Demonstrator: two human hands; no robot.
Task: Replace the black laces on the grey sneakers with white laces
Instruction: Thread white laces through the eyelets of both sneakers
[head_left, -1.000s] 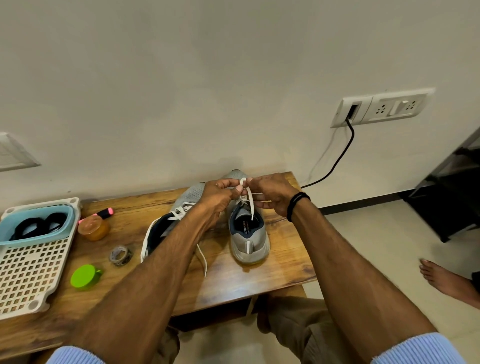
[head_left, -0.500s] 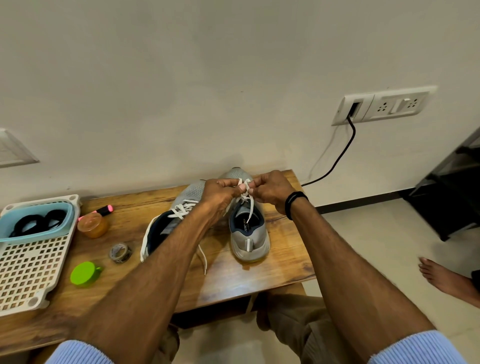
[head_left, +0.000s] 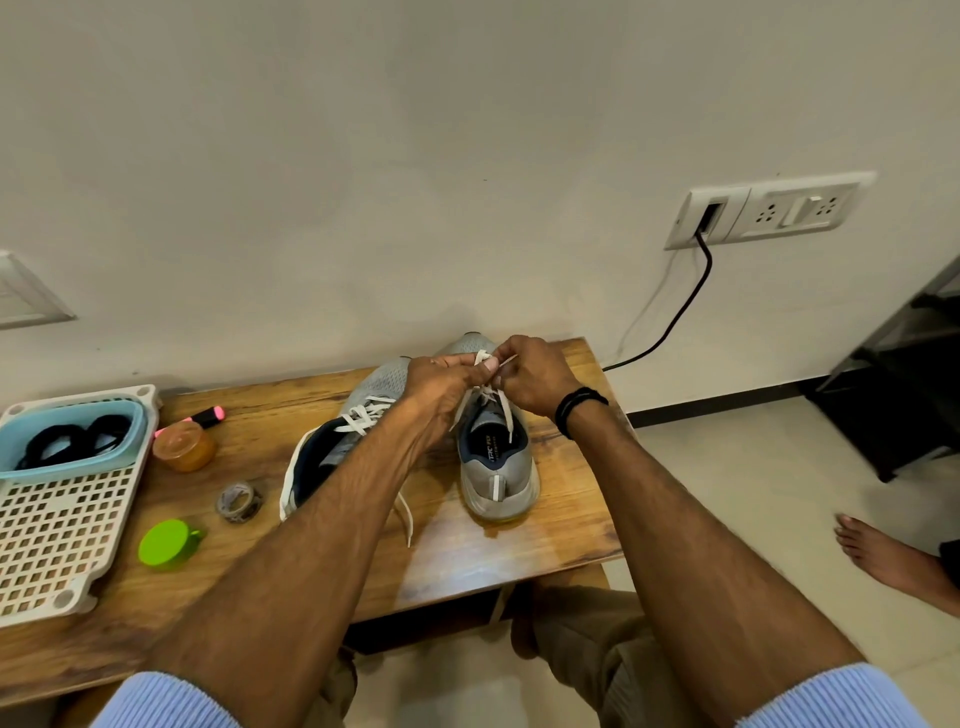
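Wooden table: both hands pinch white lace above right sneaker.

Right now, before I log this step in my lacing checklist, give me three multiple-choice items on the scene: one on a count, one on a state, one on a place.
1. How many grey sneakers stand on the table?
A. one
B. three
C. two

2. What are the left hand and the right hand doing?
A. both pinch the white lace above a sneaker
B. both lie flat on the table
C. both hang empty

3. Where are the black laces?
A. threaded through the sneakers
B. in the blue tub on the white tray
C. in the right hand

Answers:
1. C: one sneaker sits under the hands, and the other sneaker sits beside it.
2. A: both hands meet at the lace and pinch it.
3. B: dark coils lie inside the tub.
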